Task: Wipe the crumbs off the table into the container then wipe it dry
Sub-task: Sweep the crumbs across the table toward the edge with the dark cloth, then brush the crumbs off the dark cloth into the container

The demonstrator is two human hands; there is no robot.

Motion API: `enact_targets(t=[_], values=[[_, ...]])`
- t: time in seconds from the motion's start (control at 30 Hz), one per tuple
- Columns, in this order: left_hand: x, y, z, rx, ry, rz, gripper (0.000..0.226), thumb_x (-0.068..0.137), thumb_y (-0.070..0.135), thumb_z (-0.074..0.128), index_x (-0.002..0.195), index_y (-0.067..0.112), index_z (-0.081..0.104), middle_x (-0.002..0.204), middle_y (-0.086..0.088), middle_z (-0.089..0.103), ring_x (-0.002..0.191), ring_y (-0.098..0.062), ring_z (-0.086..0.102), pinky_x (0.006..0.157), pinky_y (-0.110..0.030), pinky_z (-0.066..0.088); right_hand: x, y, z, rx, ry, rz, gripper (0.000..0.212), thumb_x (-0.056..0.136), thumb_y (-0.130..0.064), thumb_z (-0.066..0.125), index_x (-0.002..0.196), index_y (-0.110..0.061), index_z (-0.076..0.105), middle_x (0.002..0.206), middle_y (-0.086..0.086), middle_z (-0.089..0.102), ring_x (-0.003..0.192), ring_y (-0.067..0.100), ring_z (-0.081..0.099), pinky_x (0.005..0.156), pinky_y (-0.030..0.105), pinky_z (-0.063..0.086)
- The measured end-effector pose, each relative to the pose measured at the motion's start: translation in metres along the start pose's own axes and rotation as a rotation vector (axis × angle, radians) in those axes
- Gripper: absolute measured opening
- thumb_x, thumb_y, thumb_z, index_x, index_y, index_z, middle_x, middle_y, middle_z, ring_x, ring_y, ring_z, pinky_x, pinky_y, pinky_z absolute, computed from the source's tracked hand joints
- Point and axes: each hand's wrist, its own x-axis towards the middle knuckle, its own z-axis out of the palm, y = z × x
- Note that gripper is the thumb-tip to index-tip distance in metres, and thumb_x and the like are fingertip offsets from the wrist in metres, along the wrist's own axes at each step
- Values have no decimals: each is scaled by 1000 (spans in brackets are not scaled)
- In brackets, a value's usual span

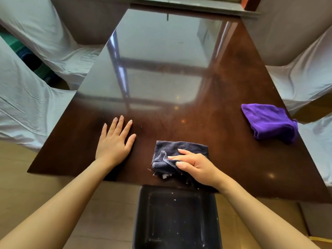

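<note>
A glossy dark brown table (206, 108) fills the view. My right hand (195, 167) presses and grips a folded dark grey cloth (179, 150) close to the table's near edge. White crumbs (166, 175) lie bunched at the cloth's near side, right by the edge. Below that edge stands a black container (213, 221), open at the top, with white specks inside. My left hand (115, 141) rests flat on the table to the left of the cloth, fingers spread, holding nothing.
A crumpled purple cloth (269, 121) lies at the table's right edge. Chairs under white covers stand on the left (30, 97) and on the right (301, 74). Beige floor (23, 177) shows below the table.
</note>
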Motion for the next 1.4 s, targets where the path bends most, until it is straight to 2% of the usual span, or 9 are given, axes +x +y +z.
enact_targets(t=[0.27,0.47,0.57,0.7,0.87,0.93,1.07,1.33,1.4], values=[[-7,8,0,-33,-32,-105,62,90,57,19,146,31,12,158,-4,4,145,-20,-3,117,-46,-4,-40,-11,32,-37,-15,-22,30,92,-27,45,118,-25,61,122,-22,51,134,7,27,110,29,27],[-16,15,2,-16,-1,-110,68,88,61,18,146,27,13,158,-7,4,145,-21,-4,117,-47,-4,-66,-11,52,-38,94,-109,28,90,-21,48,112,-18,65,119,-20,54,120,-24,31,106,5,20],[-16,14,3,-11,7,-106,68,88,61,17,146,27,13,158,-7,5,145,-21,-3,117,-47,-4,-78,-9,63,-63,165,-155,26,89,-16,51,108,-12,67,116,-12,60,117,-17,42,109,11,23],[-16,14,4,-4,6,-104,69,87,62,16,146,27,12,158,-7,4,145,-21,-3,117,-47,-3,-94,-6,80,-23,277,-158,25,90,-22,50,110,-21,65,113,-19,62,112,-15,48,101,13,36],[-15,14,3,-5,3,-105,69,87,62,15,146,27,12,158,-8,4,145,-21,-4,117,-47,-4,-100,20,100,350,388,125,24,94,-25,46,108,-25,66,100,-19,71,99,3,63,84,14,47],[-15,14,3,-2,3,-106,69,87,62,15,146,27,12,158,-8,4,145,-21,-4,117,-48,-3,-96,43,111,444,400,335,23,94,-30,45,106,-30,65,100,-16,70,100,3,62,87,18,47],[-15,13,3,0,10,-103,68,88,62,16,146,27,13,158,-8,4,145,-21,-3,117,-47,-4,-87,94,137,369,311,677,25,96,-30,42,113,-19,57,116,-4,49,113,15,49,94,24,32],[-14,15,4,6,13,-95,68,88,61,17,146,26,14,158,-9,5,145,-22,-2,117,-48,-3,-83,127,166,259,575,750,24,97,-23,39,86,-12,58,93,10,58,85,20,54,71,28,37],[-15,14,2,8,12,-103,67,89,60,18,146,26,14,158,-9,5,145,-22,-2,117,-48,-3,-79,128,166,209,545,737,27,97,-22,40,82,-9,58,89,14,61,78,20,55,63,27,38]])
